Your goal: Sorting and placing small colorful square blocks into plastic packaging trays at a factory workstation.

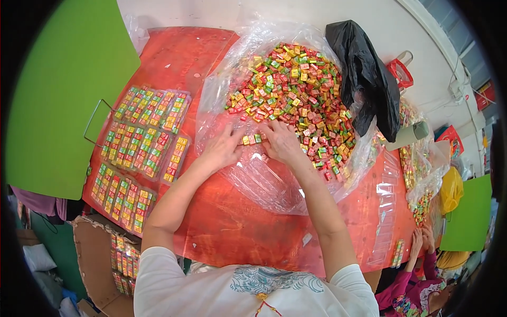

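A large heap of small block-shaped wrapped candies (301, 84), red, yellow, green and orange, lies on a clear plastic sheet (264, 185). At the heap's near edge, a short row of candies (252, 139) runs between my two hands. My left hand (224, 149) has its fingers curled against the row's left end. My right hand (283, 142) grips the right end, its fingers bent beside the heap. The undersides of my fingers are hidden.
Clear trays packed with candy rows (142, 134) lie left on the red table (222, 227). Below them stands a cardboard box (95, 264). A black plastic bag (369, 74) borders the heap. Clear empty trays (384, 216) lie right, near a co-worker's hands (421, 240). A green panel (68, 95) rises left.
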Demonstrator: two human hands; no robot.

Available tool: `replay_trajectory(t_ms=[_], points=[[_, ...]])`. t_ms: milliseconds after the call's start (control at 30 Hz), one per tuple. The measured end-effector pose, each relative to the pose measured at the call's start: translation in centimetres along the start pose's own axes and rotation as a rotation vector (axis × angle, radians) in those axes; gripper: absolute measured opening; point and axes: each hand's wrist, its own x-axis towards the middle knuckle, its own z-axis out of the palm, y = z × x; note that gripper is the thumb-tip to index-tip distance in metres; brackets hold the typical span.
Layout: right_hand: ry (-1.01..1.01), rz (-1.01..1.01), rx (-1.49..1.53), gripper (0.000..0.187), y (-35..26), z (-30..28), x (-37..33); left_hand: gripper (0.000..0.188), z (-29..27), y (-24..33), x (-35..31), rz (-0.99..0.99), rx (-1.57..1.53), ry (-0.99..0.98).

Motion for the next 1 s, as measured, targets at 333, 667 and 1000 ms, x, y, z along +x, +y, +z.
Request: replay_trajectory(t_ms=[333,667,1000], points=[[-0.043,-0.001,0.214,0.039,-0.3,2.5,0.3,0.040,2.3,1.4,2.2,-0.030,0.217,-0.033],[0.063,0.238,0.228,0.031,-3.6,-2.5,-4.1,0.034,0.3,5.3,0.6,0.167,0.187,-0.057],[0.065,0.444,0.268,0.028,-8.2,-2.5,-11.9,0.043,3.0,5.4,-1.9,0.487,0.276,-0.219]])
